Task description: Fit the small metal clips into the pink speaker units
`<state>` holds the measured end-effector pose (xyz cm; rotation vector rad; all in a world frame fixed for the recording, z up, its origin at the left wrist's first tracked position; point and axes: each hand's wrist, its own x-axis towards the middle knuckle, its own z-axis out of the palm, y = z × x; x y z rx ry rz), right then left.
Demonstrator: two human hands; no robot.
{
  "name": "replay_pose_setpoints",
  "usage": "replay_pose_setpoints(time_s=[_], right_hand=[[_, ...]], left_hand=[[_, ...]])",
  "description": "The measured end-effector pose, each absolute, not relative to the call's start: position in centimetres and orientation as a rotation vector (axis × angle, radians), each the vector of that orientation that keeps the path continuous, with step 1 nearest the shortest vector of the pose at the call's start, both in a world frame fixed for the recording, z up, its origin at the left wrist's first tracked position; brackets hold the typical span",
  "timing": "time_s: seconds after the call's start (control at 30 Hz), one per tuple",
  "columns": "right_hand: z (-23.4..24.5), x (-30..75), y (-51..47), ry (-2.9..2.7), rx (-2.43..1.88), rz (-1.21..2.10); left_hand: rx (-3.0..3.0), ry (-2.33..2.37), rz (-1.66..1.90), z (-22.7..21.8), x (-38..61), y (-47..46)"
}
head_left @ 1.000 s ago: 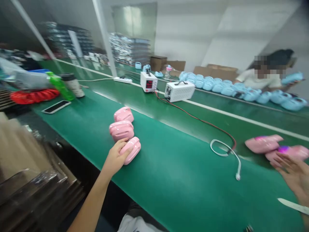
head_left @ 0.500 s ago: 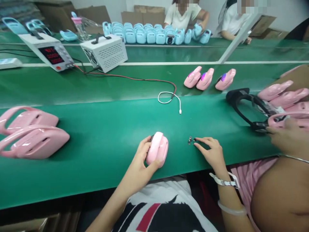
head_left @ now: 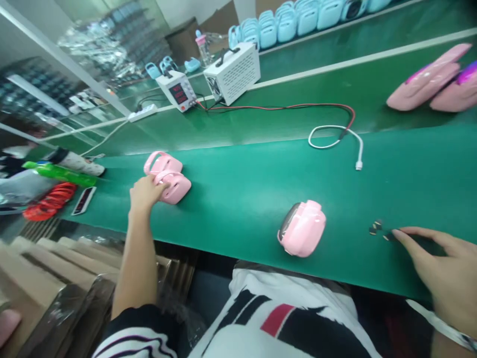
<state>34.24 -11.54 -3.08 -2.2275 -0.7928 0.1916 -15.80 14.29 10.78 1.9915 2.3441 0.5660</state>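
Observation:
On the left of the green table, my left hand (head_left: 144, 195) has its fingers curled on the handle of the nearer pink handled device (head_left: 176, 189). Another pink device (head_left: 169, 162) sits right behind it. A third, the rounded pink device (head_left: 306, 229) with a dark front face, lies alone before my body, touched by neither hand. My right hand (head_left: 443, 263) rests low at the right, thumb and forefinger pinched at a small black piece (head_left: 388, 236). Beside those fingertips lie a few more small black pieces (head_left: 374, 227); blur hides their details.
A white USB cable (head_left: 359, 161) on a red lead runs to a power supply (head_left: 178, 93) beside a white vented box (head_left: 234, 74). Pink devices with lit purple screens (head_left: 428, 82) stand back right. A green bottle (head_left: 63, 173) and red coil (head_left: 50, 201) lie far left; cartons (head_left: 63, 268) stand below.
The view has swung left. My left hand has let go of the middle pink device and moved left onto one of the pair. My right hand stays by the small black pieces.

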Motion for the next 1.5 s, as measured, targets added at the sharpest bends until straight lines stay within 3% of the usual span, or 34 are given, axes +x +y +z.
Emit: replay_pose_setpoints(time_s=[0.13, 0.33, 0.53, 0.6, 0.77, 0.93, 1.2, 1.5], right_hand=[[0.7, 30.1, -11.4, -0.396, -1.93, 0.469], [2.2, 24.2, -10.0, -0.577, -1.583, 0.881], [1.4, 21.7, -8.6, -0.656, -1.418, 0.727], [1.0, 21.3, -8.7, -0.661, -1.366, 0.704], [0.0, 20.1, -8.8, -0.619, -1.251, 0.664], [-0.1, 20.4, -8.8, -0.656, -1.276, 0.681], [0.2, 21.3, -8.5, -0.725, -1.275, 0.741], [-0.2, 23.5, -7.1, -0.48, -1.158, 1.333]], left_hand=[[2.048, 2.098, 0.475, 12.5, -11.7, 13.5], [1.93, 1.49, 0.602, 12.4, 0.6, 11.7], [2.024, 1.102, 0.537, 9.6, 10.0, 10.3], [2.04, 1.06, 0.602, 8.6, 10.1, 9.3], [1.919, 1.15, 1.311, 5.3, 6.8, 4.2], [1.74, 1.038, 0.921, 2.1, 5.0, -0.4], [1.572, 1.038, 0.864, 0.1, 5.8, -2.3], [1.557, 0.988, 0.835, -0.2, 5.9, -2.0]])
